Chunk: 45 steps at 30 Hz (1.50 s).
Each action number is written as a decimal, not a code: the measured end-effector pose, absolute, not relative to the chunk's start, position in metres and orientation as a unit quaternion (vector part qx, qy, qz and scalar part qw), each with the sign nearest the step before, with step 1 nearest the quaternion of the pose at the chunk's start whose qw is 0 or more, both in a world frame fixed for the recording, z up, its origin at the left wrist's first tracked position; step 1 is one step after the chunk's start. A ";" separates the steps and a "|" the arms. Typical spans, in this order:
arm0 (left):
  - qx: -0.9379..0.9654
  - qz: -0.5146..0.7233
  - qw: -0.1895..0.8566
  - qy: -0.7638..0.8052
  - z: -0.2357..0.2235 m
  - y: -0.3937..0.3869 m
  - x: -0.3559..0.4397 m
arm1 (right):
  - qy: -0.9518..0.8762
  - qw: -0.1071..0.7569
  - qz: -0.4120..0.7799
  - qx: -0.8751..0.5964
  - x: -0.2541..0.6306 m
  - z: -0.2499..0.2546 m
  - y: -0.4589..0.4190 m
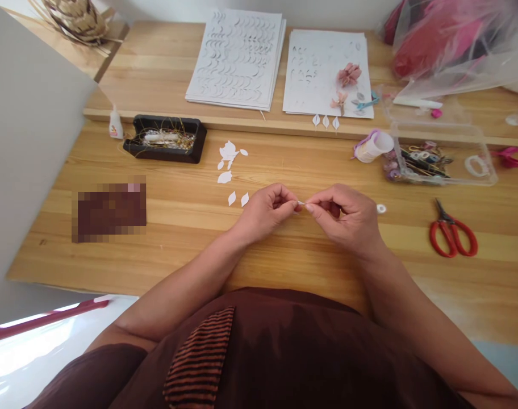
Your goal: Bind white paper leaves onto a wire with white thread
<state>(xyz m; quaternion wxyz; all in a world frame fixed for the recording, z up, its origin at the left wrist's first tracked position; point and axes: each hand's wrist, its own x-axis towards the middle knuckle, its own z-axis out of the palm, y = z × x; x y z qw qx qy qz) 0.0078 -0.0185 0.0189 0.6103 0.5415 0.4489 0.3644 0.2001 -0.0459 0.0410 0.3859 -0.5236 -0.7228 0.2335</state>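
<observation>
Over the middle of the wooden table (284, 255), both my hands pinch one small white leaf-shaped cutout (301, 203). My left hand (270, 210) is closed at its left end, thumb against fingertips. At the other end my right hand (346, 216) is closed in a similar pinch. Most of the piece is hidden by my fingertips. Just left of my left hand lie two loose white leaf cutouts (232, 198), with a small pile of white paper petals (228, 151) above them. A small white ring-shaped roll (381, 209) sits right of my right hand.
Red-handled scissors (452, 236) lie at right, below a clear plastic box (446, 165) of supplies. A black tray (165, 139) with wires and a glue bottle (115, 124) stand at left. Cutout-marked paper stacks (237, 59) and pink flowers (348, 74) rest on the raised ledge.
</observation>
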 end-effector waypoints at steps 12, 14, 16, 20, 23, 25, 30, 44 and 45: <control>0.511 0.300 0.718 0.365 0.033 -0.020 0.003 | -0.603 0.408 0.429 -0.535 0.211 0.038 -0.032; 0.474 0.308 0.739 0.366 0.033 -0.020 0.004 | -0.581 0.406 0.458 -0.536 0.211 0.035 -0.029; 0.437 0.329 0.757 0.358 0.032 -0.019 0.004 | -0.566 0.402 0.483 -0.534 0.211 0.033 -0.028; 0.382 0.383 0.754 0.373 0.028 -0.017 0.006 | -0.593 0.398 0.470 -0.518 0.205 0.027 -0.034; 0.370 0.406 0.733 0.401 0.026 -0.016 0.008 | -0.644 0.402 0.393 -0.518 0.198 0.025 -0.042; 0.375 0.413 0.715 0.422 0.026 -0.016 0.009 | -0.676 0.409 0.338 -0.512 0.194 0.025 -0.046; 0.432 0.424 0.664 0.439 0.025 -0.016 0.010 | -0.713 0.408 0.252 -0.512 0.190 0.028 -0.049; 0.441 0.421 0.658 0.442 0.022 -0.018 0.009 | -0.707 0.399 0.247 -0.528 0.189 0.028 -0.051; 0.441 0.420 0.657 0.444 0.023 -0.018 0.009 | -0.705 0.399 0.249 -0.530 0.189 0.028 -0.051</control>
